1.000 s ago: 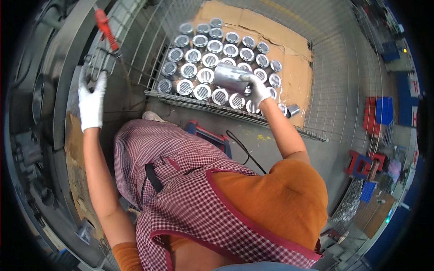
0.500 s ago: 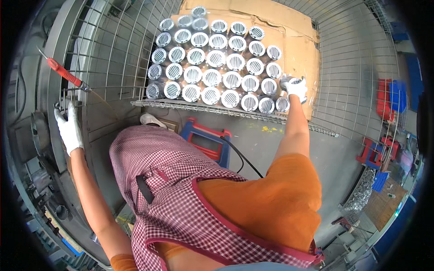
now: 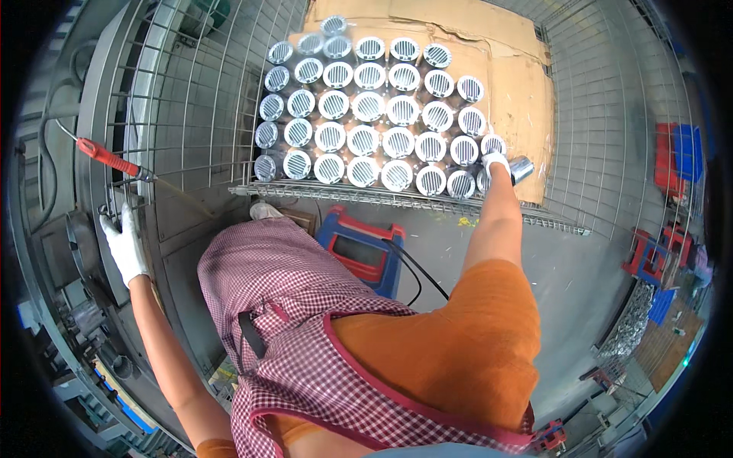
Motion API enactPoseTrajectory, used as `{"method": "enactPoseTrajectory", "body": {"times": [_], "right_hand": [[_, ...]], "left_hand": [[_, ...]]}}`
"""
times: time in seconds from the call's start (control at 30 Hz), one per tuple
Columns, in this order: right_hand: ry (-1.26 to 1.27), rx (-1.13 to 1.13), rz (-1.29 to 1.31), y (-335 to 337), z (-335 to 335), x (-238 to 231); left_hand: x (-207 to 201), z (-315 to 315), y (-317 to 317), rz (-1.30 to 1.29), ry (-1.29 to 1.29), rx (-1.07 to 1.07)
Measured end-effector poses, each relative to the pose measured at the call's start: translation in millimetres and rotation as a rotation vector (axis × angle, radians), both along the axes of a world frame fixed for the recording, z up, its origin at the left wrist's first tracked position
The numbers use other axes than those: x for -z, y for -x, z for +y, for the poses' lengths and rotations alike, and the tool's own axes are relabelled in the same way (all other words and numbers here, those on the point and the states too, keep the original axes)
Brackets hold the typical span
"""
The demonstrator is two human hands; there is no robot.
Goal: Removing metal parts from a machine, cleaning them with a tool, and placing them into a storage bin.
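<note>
My right hand, in a white glove, is at the right end of the nearest rows, closed against a metal cylinder with a slotted round top. A second cylinder leans over on its side just right of that hand; whether the fingers touch it is hidden. Several matching cylinders stand upright in rows on the cardboard. My left hand, also gloved, rests by a small metal bracket on the machine edge, its fingers apart and holding nothing visible.
A wire cage surrounds the cardboard, with its low front rim toward me. A red-handled tool hangs above my left hand. On the floor stands a blue and red stool with a black cable. Red and blue bins are far right.
My right hand has come slightly nearer me, beside a cylinder that now stands upright, while another shows tilted to its right. The view has shifted a little; my left hand stays by the bracket.
</note>
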State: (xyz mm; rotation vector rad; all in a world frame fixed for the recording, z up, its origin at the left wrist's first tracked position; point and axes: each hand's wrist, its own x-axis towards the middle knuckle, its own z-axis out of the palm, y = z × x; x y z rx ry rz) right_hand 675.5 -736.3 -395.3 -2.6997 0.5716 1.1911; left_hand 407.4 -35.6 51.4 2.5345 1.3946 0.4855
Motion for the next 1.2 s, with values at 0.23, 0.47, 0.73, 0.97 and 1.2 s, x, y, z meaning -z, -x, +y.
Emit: {"method": "enactPoseTrajectory", "body": {"times": [0.23,0.47,0.73,0.97,1.2], "right_hand": [[0.082,0.183,-0.509,23.1,99.6,-98.2],[-0.511,-0.187,-1.042,38.6,287.8,-142.0],[-1.583,-0.866,-1.434,130.7,530.0,-428.6],[-1.378,-1.22,-0.989,172.8,640.8,-489.0],[-1.009,-1.078,-1.035,133.9,687.1,-437.1]], "left_hand": [[-10.4,-22.7,-4.6,0.049,0.018,-0.021],[-11.5,-34.6,-13.7,0.146,-0.076,0.072],[-20.6,-38.9,-6.4,-0.163,0.021,0.352],[-17.8,-55.0,78.7,-0.13,0.124,0.349],[-24.7,-43.6,247.4,-0.171,0.102,-0.014]]}}
